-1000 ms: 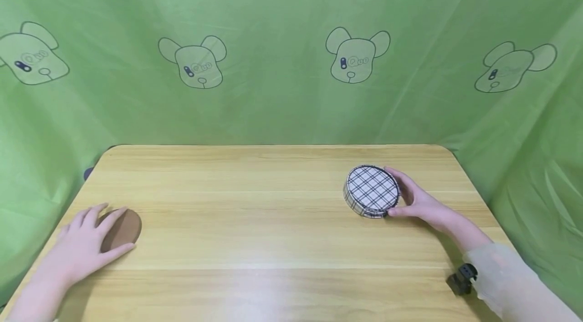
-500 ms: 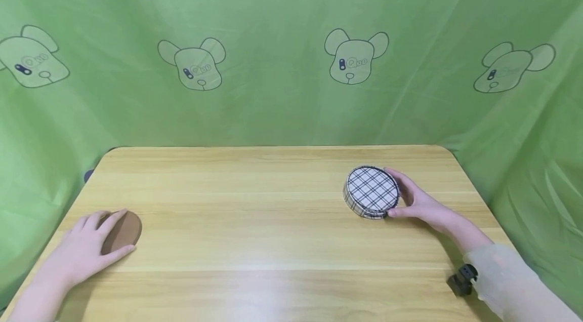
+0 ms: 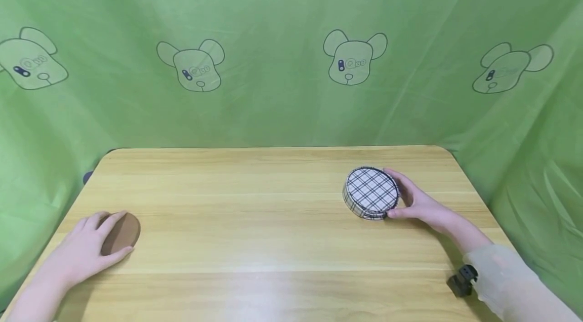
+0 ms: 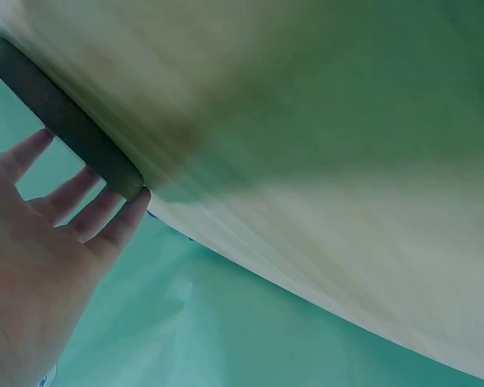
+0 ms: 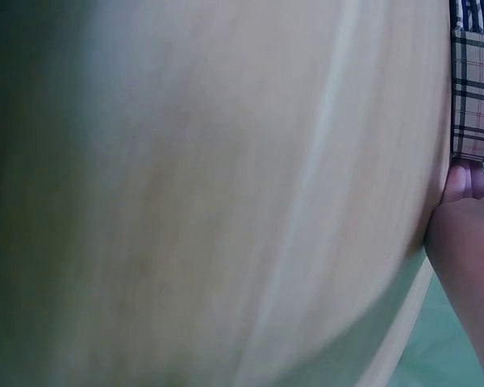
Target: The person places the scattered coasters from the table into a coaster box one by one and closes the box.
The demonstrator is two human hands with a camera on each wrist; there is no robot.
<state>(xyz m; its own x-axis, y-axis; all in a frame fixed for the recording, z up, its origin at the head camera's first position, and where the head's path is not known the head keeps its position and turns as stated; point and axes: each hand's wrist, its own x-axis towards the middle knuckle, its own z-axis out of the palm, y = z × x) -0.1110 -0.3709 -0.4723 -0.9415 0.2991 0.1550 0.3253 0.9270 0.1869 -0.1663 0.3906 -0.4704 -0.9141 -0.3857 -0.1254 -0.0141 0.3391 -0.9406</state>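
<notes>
At the table's left side lies a flat round brown disc [image 3: 123, 233], its kind not clear. My left hand [image 3: 79, 253] covers its left part, index finger and thumb curved about its edges. In the left wrist view, fingertips [image 4: 137, 200] touch the rim of the disc [image 4: 68, 121], which looks dark there. Toward the back right stands a round fabric case [image 3: 371, 190] with a white and dark checked pattern. My right hand [image 3: 416, 203] grips its right side, thumb in front and fingers behind. The right wrist view shows only the edge of the case [image 5: 477, 97] and part of the hand [image 5: 472, 242].
Both things rest on a light wooden table [image 3: 246, 220] with rounded back corners. Green cloth [image 3: 273, 114] with printed bear heads hangs behind and at the sides. A small black device [image 3: 462, 281] sits at the right sleeve.
My left fingers have come down and closed in on the brown disc. The right hand and the checked case have stayed in place. The head view has shifted slightly.
</notes>
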